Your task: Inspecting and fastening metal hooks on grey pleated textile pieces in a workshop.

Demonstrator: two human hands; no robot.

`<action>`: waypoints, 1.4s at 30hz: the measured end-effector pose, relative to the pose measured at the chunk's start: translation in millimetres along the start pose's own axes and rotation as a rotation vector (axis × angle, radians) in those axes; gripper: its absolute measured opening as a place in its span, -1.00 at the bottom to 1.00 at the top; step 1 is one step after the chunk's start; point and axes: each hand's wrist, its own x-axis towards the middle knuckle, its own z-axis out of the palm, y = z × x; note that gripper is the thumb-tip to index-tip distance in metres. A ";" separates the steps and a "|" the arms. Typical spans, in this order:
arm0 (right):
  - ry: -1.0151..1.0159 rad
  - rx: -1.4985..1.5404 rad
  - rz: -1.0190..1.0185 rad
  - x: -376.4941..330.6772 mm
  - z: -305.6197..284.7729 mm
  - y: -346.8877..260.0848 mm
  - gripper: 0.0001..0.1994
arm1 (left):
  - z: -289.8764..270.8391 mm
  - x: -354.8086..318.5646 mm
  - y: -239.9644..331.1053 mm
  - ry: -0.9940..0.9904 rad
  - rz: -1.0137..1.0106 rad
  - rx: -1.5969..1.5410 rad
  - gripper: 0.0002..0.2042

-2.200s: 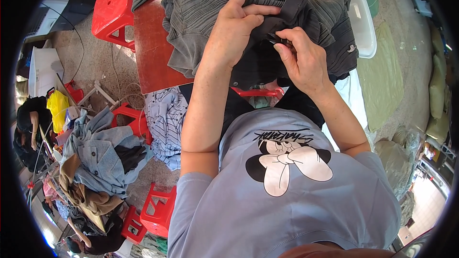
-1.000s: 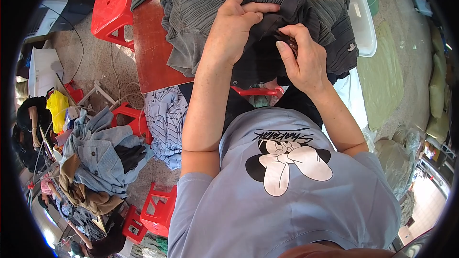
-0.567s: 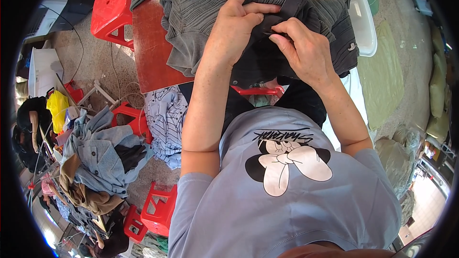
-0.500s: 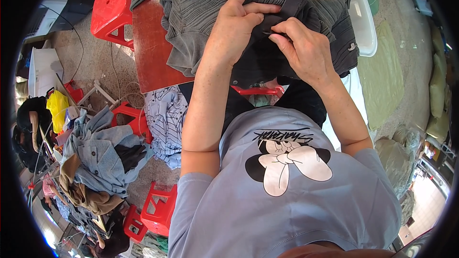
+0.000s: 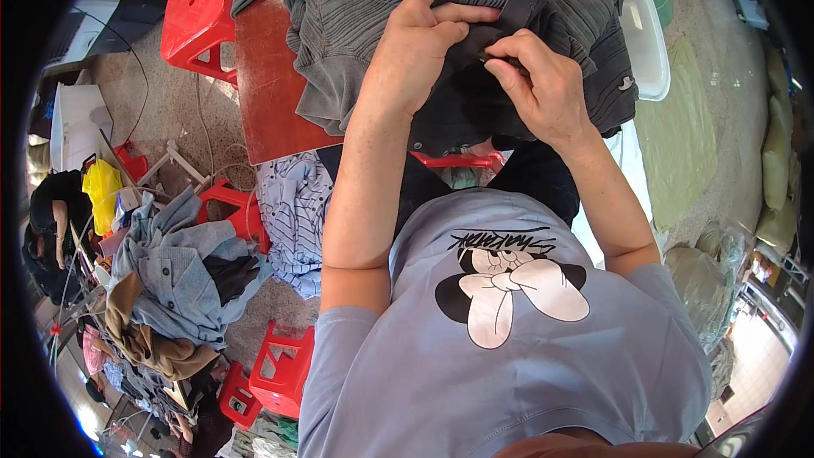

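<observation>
A dark grey ribbed garment (image 5: 339, 42) lies heaped in front of me, with a black part (image 5: 462, 114) toward me that bears small round studs along its near edge. My left hand (image 5: 424, 34) is closed on the black cloth, thumb and fingers pinching it beside a flat black band (image 5: 523, 2) that sticks up. Close by on the right, my right hand (image 5: 543, 85) is closed in a pinch against the same cloth. A tiny dark bit shows at its fingertips, too small to name.
Beneath the garment is a reddish-brown board (image 5: 275, 85). A white tub (image 5: 649, 34) stands at the right. Red stools (image 5: 199, 13) are at the left, near a striped shirt (image 5: 292, 212) and piled blue-grey clothes (image 5: 182, 276). Other people work at the far left.
My right hand has shifted slightly to the right, its fingertips drawing a little away from my left hand. My left hand keeps its hold and place.
</observation>
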 end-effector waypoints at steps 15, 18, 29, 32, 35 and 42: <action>-0.065 -0.063 0.034 3.3 -6.2 -4.4 -0.80 | -0.5 0.7 -2.4 -0.002 0.006 0.006 -0.47; -0.108 -0.045 0.046 7.2 -10.7 -4.0 -0.76 | -1.0 0.4 -1.7 -0.016 0.004 -0.001 -0.47; -0.069 0.226 0.128 8.7 7.1 -5.5 -0.81 | -7.4 1.3 1.2 -0.051 -0.030 -0.051 -0.41; -0.073 0.380 0.220 10.3 6.1 -4.5 -0.86 | -8.8 0.4 3.3 -0.065 -0.029 -0.060 -0.41; -0.064 0.452 0.299 11.0 6.9 -5.8 -0.89 | -7.1 -3.7 8.9 -0.057 0.002 -0.040 -0.45; 0.007 0.597 0.496 10.7 6.6 -6.7 -0.92 | 12.8 -48.1 23.1 0.287 0.207 0.489 -0.42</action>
